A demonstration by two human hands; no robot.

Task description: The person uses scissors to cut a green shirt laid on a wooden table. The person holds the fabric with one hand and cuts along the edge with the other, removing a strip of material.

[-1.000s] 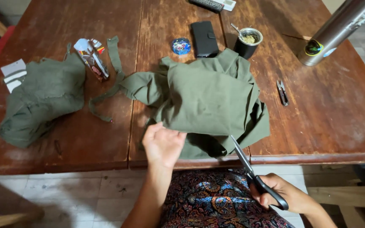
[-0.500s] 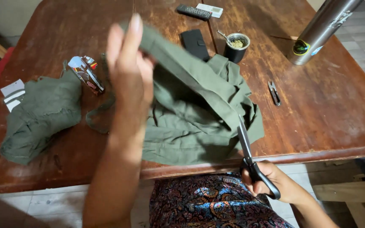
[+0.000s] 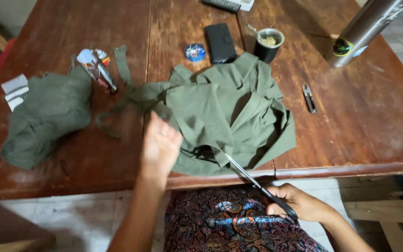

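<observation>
At the near edge of the wooden table (image 3: 360, 135), the right hand (image 3: 304, 204) is wrapped around the black handles of the scissors (image 3: 257, 184), blades angling up into the hem of the olive green fabric (image 3: 229, 112). That fabric lies crumpled in the table's middle, spilling just over the edge. Left hand (image 3: 160, 145) is blurred, fingers loosely spread just beside the cloth's left side; whether it touches, I can't tell. Far left sits a second green bundle (image 3: 47, 116). Beyond the cloth: a black wallet (image 3: 220, 43), a dark cup (image 3: 268, 44), and small snips (image 3: 309, 98) to the right.
</observation>
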